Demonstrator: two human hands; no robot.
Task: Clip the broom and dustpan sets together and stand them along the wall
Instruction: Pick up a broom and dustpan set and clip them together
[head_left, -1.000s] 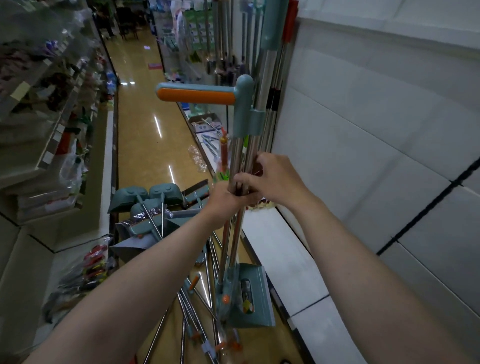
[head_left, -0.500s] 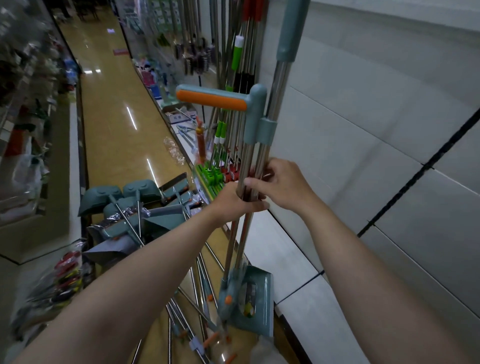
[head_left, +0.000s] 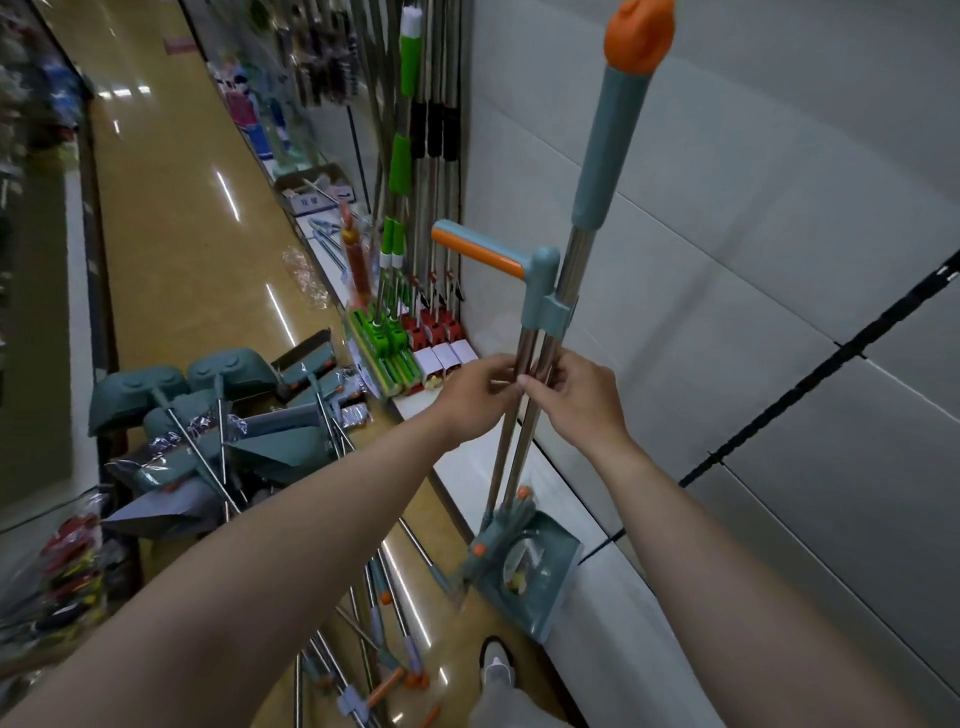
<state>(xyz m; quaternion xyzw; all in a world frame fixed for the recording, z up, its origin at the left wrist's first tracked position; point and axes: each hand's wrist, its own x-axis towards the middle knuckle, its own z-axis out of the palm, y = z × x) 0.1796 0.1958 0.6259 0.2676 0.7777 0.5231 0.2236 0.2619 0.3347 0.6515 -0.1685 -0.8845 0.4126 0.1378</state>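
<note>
Now the broom and dustpan set (head_left: 577, 260) stands nearer upright than it did a second ago, and its top leans in toward the wall (head_left: 753, 234) beyond my right hand. My grip has eased too. The left hand (head_left: 480, 396) was wrapped round the two steel poles; it now only pinches them with its fingertips. The right hand (head_left: 576, 401) pinches them from the other side with thumb and fingers. Both hands sit just below the teal clip (head_left: 553, 312), which closes round both poles under the orange crossbar handle (head_left: 480, 251), so I judge the joining done. Far below my hands, the dustpan (head_left: 535, 577) rests on the floor against the white ledge (head_left: 613, 639). What remains for this set, I think, is to let go and check that it stays standing. Down to the left of my left hand lies a pile of loose brooms and dustpans (head_left: 223, 436), so plenty of the job is left.
</note>
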